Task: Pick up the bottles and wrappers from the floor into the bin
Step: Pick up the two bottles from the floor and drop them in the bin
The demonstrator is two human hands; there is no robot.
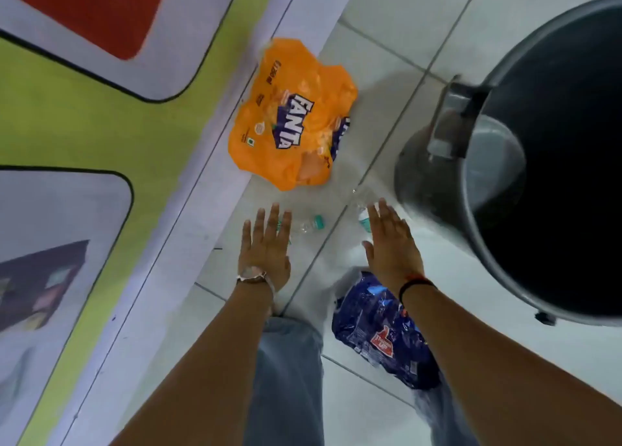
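Note:
An orange Fanta wrapper lies crumpled on the white tile floor, by the edge of a printed mat. A clear bottle with a teal cap lies on the floor beside my left hand, whose fingers are spread above its body. Part of a second clear bottle shows at the fingertips of my right hand, also spread and holding nothing. A dark blue wrapper lies under my right forearm. The dark grey bin stands at the right with its mouth uncovered.
A large printed mat in yellow-green, white and red covers the floor on the left. My legs in grey trousers stand below, between the mat and the blue wrapper. The bin's hinge and lid rise on its left side.

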